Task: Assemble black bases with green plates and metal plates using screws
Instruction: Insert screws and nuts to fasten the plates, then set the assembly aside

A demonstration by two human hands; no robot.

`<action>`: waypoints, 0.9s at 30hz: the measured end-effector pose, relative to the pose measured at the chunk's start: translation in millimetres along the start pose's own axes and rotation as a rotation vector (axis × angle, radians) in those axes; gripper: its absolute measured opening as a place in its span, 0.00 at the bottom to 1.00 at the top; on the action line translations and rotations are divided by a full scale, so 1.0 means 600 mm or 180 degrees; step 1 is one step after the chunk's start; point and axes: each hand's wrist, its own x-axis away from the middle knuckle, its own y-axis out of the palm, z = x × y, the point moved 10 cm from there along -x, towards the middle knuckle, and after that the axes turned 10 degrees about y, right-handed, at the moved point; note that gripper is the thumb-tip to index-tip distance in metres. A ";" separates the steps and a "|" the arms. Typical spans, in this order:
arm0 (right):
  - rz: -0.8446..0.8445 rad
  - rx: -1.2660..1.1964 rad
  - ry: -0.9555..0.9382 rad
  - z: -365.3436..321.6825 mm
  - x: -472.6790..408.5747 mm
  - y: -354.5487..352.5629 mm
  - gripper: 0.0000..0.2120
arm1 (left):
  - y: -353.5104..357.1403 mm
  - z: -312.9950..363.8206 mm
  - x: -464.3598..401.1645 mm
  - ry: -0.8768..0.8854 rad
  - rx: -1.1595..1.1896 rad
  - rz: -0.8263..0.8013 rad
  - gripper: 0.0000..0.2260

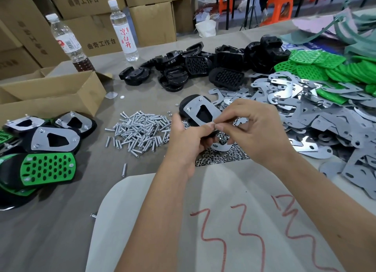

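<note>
A black base (190, 106) with a metal plate (201, 112) laid on top is being held above the table, just beyond the pile of nuts (221, 155) and to the right of the heap of loose screws (140, 129). Two fasteners are already showing at the far corners of the metal plate; the near corner is judged to be the one now being fastened.

For this step, the metal plate should be kept square on the black base so that the holes stay aligned. The small fastener should be started straight and turned lightly by the fingertips; if it is tilted, cross-threading is likely. The assembly should be kept steady by the supporting hand while the turning is done by the other.

The left hand (188, 138) is being curled around the near end of the assembly, gripping the black base from below and the side. The right hand (252, 127) is being closed in a pinch, thumb and forefinger tips (220, 126) meeting at the near edge of the metal plate. What is being pinched is too small to be identified; a nut or screw head is presumed.

Finished assemblies (53, 139) are lying well to the left of the heap of loose screws.
</note>
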 end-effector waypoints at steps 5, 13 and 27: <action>0.0046 -0.0069 0.0289 0.020 -0.003 0.000 0.09 | 0.001 -0.005 -0.003 0.0020 -0.0118 0.0007 0.19; -0.0160 -0.0397 0.0322 0.026 -0.007 0.001 0.09 | 0.001 -0.006 -0.002 0.0022 -0.0028 -0.0018 0.19; 0.0071 0.0068 -0.0093 -0.001 0.001 0.001 0.06 | 0.002 -0.012 -0.004 -0.0090 0.0090 -0.0035 0.16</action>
